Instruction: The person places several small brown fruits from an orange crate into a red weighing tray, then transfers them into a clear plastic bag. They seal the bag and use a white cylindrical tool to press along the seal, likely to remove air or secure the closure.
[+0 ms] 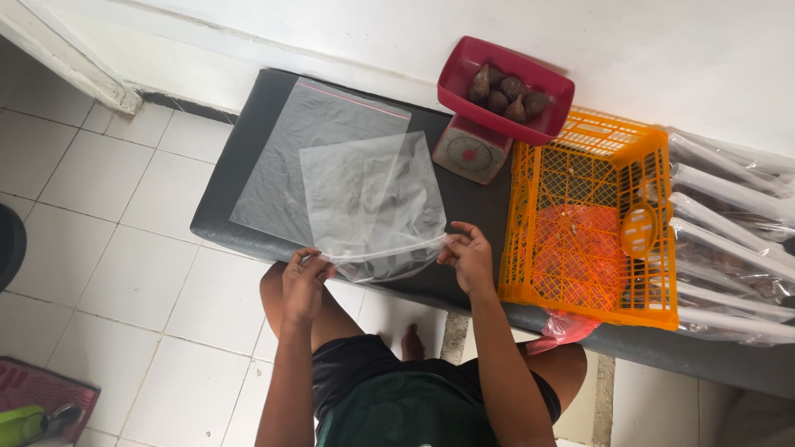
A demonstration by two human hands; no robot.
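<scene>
Left hand [303, 281] and right hand [468, 255] pinching clear bag [373, 207] mouth over bench [240, 149]. Thin film, likely to slip or tear if tugged apart.

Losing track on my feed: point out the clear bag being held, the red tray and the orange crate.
clear bag [368, 199], head view, middle of film
red tray [464, 70], head view, left rim
orange crate [513, 232], head view, left wall

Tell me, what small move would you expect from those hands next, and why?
Probably pulling the mouth of the clear plastic bag wider apart. The left hand and right hand each pinch its near edge, which looks only slightly parted, while brown fruits wait in the red scale tray close by.
</scene>
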